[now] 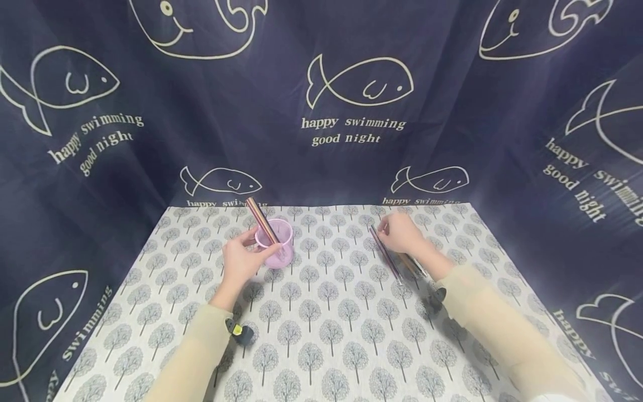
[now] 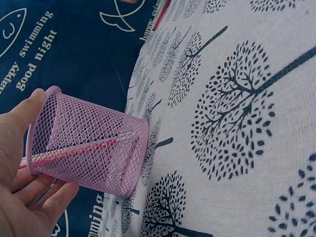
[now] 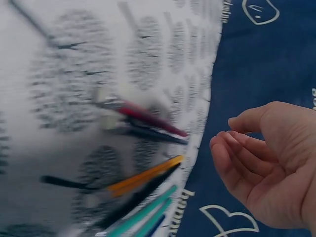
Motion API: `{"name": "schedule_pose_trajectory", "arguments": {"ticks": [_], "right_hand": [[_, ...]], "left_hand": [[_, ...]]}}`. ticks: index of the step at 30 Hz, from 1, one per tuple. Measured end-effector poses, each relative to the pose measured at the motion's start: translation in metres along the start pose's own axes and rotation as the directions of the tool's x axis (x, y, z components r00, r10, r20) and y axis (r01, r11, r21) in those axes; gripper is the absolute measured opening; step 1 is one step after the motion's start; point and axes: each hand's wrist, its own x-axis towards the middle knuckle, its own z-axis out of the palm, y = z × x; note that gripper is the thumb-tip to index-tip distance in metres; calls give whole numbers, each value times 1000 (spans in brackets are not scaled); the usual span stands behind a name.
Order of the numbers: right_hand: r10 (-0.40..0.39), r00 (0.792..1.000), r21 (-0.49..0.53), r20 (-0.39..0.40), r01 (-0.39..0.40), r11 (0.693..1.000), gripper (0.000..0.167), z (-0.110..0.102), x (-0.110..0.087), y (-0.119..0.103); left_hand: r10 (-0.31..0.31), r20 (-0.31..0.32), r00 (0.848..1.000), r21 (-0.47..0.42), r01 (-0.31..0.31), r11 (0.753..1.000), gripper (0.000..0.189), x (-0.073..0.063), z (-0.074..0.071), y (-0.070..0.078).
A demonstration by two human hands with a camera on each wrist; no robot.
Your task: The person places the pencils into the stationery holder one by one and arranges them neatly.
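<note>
My left hand (image 1: 241, 259) grips the rim of a pink mesh pen holder (image 1: 278, 258), thumb on one side and fingers on the other. Several slim pens (image 1: 257, 212) lean inside it, their upper ends sticking out past the rim. Seen from the left wrist, red and pale shafts show through the mesh (image 2: 94, 118). On the right, my right hand (image 3: 271, 168) hovers over loose pens with its fingers loosely bent and nothing between them. Below it lie a red pen (image 3: 153, 121), a dark blue one (image 3: 158, 134), an orange one (image 3: 148, 175), a black one and teal ones (image 3: 145, 210).
A white cloth with grey tree prints (image 1: 331, 312) covers the table. Behind it and at both sides hangs a dark blue curtain (image 1: 281, 139) with fish drawings and lettering. A dark wrist device (image 1: 242, 334) is strapped at the left sleeve.
</note>
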Motion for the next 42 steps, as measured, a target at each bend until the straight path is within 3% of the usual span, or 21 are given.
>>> {"name": "schedule_pose_trajectory", "arguments": {"ticks": [4,8,14,21,28,36,42], "right_hand": [[-1,997,3,73,1,1000,13,11,-13,5],[-7,996,-28,87,10,1000,12,19,-20,8],[13,995,-84,96,-5,996,15,26,-19,8],[47,991,-61,125,-40,997,12,23,-14,3],[30,999,64,31,-32,997,10,5,14,-14],[43,996,201,-82,-25,979,15,-20,43,-67],[-9,985,306,-171,62,950,9,-20,55,-103]], "left_hand": [[-12,13,1000,6,12,1000,87,0,1,-1],[-10,11,1000,2,10,1000,86,2,1,1],[-43,30,999,-22,44,999,88,0,-2,3],[-35,31,999,-23,36,999,86,2,-1,0],[-57,27,998,-33,58,998,87,3,-1,-1],[-55,17,998,-19,55,998,86,2,-1,-2],[-56,20,998,-15,57,998,85,0,-1,0]]}}
